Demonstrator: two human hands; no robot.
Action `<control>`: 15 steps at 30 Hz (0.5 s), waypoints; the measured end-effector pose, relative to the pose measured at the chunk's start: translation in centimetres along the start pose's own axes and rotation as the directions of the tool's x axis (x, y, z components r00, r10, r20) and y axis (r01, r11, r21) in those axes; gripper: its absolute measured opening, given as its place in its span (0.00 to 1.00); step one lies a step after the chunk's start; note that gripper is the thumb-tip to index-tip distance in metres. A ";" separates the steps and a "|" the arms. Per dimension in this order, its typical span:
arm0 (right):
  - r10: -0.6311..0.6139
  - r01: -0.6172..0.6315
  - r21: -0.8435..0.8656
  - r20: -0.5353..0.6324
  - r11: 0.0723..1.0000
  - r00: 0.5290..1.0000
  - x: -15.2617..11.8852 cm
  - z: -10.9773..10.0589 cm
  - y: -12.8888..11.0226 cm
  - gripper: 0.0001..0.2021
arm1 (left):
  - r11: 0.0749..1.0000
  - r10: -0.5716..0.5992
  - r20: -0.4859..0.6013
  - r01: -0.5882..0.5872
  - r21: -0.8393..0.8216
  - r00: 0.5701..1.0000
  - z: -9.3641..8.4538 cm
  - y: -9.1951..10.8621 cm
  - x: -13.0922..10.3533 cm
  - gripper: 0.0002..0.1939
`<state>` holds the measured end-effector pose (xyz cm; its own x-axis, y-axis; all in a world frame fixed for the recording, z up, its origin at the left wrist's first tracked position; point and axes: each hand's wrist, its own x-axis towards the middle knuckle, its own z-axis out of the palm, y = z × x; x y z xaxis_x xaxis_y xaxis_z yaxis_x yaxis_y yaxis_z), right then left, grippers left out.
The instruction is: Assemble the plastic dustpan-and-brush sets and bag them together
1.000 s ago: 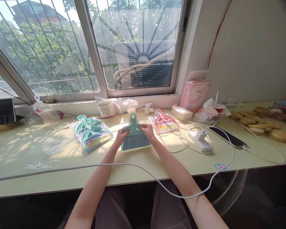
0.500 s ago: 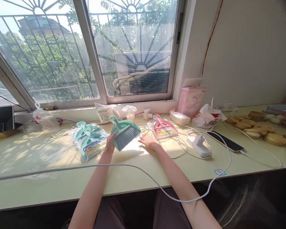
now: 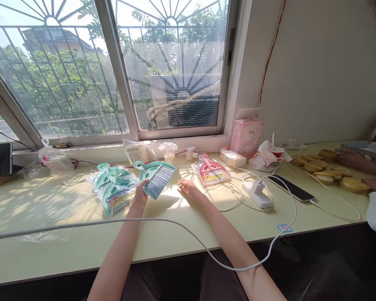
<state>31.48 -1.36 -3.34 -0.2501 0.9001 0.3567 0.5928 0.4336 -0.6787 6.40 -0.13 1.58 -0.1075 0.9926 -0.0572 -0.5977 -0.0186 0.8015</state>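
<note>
My left hand (image 3: 141, 193) grips a teal dustpan with its brush nested in it (image 3: 156, 177), tilted above the table, bristles facing me. Just right of the dustpan, my right hand (image 3: 189, 189) is low over the sunlit tabletop, its fingers drawn together. A thin, pale yellow-green bit shows at those fingertips, too small and washed out by glare to name. Left of my left hand lie teal dustpan sets in clear wrap (image 3: 115, 188), partly overlapping. Beyond my right hand rests a wrapped pink dustpan set (image 3: 212, 170).
A white cable (image 3: 188, 229) loops across in front of my forearms. To the right are a power strip (image 3: 257, 194), a phone (image 3: 291, 189), a pink box (image 3: 247, 136) and several round tan pieces (image 3: 354, 185). Another person's hand (image 3: 352, 161) is at the far right.
My left hand has brought the dustpan set slightly left and lower. The right hand has shifted left, and its spread fingers have drawn together. The view has tilted a little.
</note>
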 end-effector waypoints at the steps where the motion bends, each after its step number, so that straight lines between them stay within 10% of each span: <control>1: -0.002 0.002 -0.040 0.001 0.999 1.000 -0.1 -0.1 -0.3 0.13 | 1.000 -0.006 -0.010 0.006 0.000 1.000 0.0 0.0 0.0 0.08; 7: 0.132 -0.098 -0.431 0.050 0.897 0.990 -0.6 -1.0 -2.0 0.12 | 1.000 -0.003 -0.020 0.003 -0.009 1.000 0.1 0.0 -0.1 0.11; 15: 0.125 -0.118 -0.228 0.017 0.967 0.992 -0.3 -1.1 -1.6 0.10 | 1.000 -0.014 -0.022 0.014 0.021 1.000 0.1 -0.2 -0.1 0.09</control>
<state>31.50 -2.34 -1.66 -0.1867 0.9479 0.2580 0.7768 0.3032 -0.5520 6.56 -0.22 1.49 -0.1170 0.9898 -0.0816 -0.5827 -0.0019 0.8127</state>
